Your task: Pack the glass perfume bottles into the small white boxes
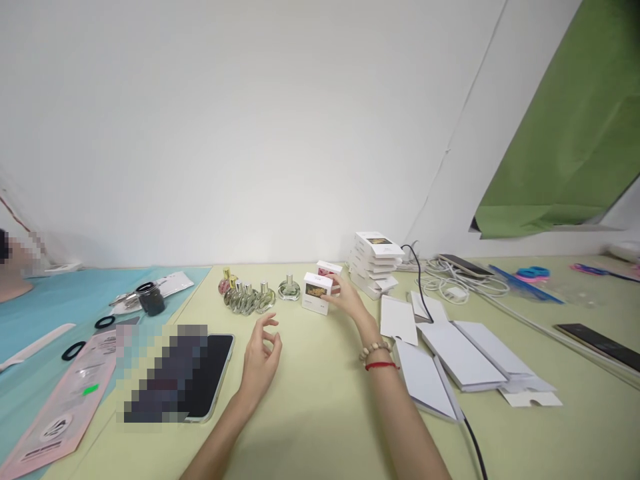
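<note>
My right hand (350, 301) reaches forward and grips the side of a small white box (317, 292) with a yellow picture, standing on the pale green table (320, 413). A second white box (329, 269) with a pink picture stands just behind it. My left hand (261, 355) hovers above the table with its fingers loosely curled and apart, holding nothing. Several small glass perfume bottles (249, 296) stand in a row left of the boxes. A stack of white boxes (375, 263) sits behind my right hand.
A phone (207, 380) lies face up at the left, beside a pink packet (65, 407). Flat white card sleeves (470, 360) lie at the right, with a black cable (470, 440), white cables (460, 283), another phone (600, 343) and blue scissors (533, 273). A blue cloth (50, 307) covers the far left.
</note>
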A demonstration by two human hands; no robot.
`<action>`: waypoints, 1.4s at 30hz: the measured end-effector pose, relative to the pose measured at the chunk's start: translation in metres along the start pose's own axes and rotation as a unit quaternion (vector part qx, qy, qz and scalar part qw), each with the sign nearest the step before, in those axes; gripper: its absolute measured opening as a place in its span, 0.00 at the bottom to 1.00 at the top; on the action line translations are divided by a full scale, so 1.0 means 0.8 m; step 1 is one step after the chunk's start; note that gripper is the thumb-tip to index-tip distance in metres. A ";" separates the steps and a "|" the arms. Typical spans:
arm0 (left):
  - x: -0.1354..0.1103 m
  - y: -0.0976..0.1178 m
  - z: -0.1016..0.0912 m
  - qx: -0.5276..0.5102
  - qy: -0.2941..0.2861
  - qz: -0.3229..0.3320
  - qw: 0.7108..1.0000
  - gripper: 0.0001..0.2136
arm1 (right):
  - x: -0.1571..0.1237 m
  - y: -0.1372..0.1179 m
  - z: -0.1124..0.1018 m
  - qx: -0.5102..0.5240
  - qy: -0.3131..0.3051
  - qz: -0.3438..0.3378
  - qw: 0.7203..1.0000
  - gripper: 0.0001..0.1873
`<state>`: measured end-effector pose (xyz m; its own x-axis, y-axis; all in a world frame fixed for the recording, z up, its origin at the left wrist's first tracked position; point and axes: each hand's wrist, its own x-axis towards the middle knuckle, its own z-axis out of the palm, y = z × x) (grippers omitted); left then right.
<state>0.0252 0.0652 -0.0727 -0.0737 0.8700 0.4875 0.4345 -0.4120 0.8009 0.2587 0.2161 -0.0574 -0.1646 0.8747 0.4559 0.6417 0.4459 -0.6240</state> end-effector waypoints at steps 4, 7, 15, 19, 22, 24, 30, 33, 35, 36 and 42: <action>-0.003 -0.001 0.000 0.010 -0.007 0.003 1.000 0.17 | -0.004 0.000 0.014 -0.011 0.033 0.014 0.999 0.29; -0.003 -0.002 0.001 0.010 -0.008 0.004 1.000 0.15 | -0.008 -0.006 0.030 -0.054 0.098 0.018 0.994 0.29; -0.003 0.001 0.003 -0.002 -0.006 -0.001 1.000 0.12 | -0.019 -0.007 0.060 -0.094 0.213 0.011 0.972 0.22; -0.005 0.000 0.003 -0.005 0.005 -0.016 1.000 0.12 | -0.020 0.001 0.064 -0.092 0.243 0.013 0.966 0.21; -0.005 -0.002 0.004 0.001 0.013 -0.019 1.000 0.12 | -0.019 0.005 0.062 -0.096 0.260 0.006 0.961 0.21; -0.005 -0.005 0.005 0.011 0.011 -0.016 1.000 0.11 | -0.019 0.006 0.061 -0.097 0.267 0.000 0.959 0.21; -0.010 -0.012 0.012 0.116 -0.103 0.043 0.987 0.08 | -0.017 -0.002 0.050 -0.112 0.258 0.013 0.960 0.21; -0.013 -0.015 0.014 0.206 -0.184 0.118 0.954 0.08 | -0.012 -0.017 0.028 -0.126 0.279 0.010 0.952 0.19; -0.014 -0.015 0.015 0.232 -0.211 0.153 0.937 0.08 | -0.007 -0.028 0.005 -0.118 0.325 0.003 0.938 0.18; -0.014 -0.015 0.015 0.237 -0.216 0.161 0.933 0.08 | -0.005 -0.032 -0.008 -0.112 0.353 0.006 0.929 0.18; -0.018 -0.011 0.018 0.240 -0.210 0.188 0.929 0.09 | 0.000 -0.021 -0.069 0.009 0.458 0.124 0.880 0.31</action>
<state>0.0351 0.0606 -0.0919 0.4773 0.7598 0.4415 0.7168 -0.6273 0.3045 0.2894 0.1981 -0.0117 0.6572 0.4287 0.6199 0.5592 0.2741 -0.7824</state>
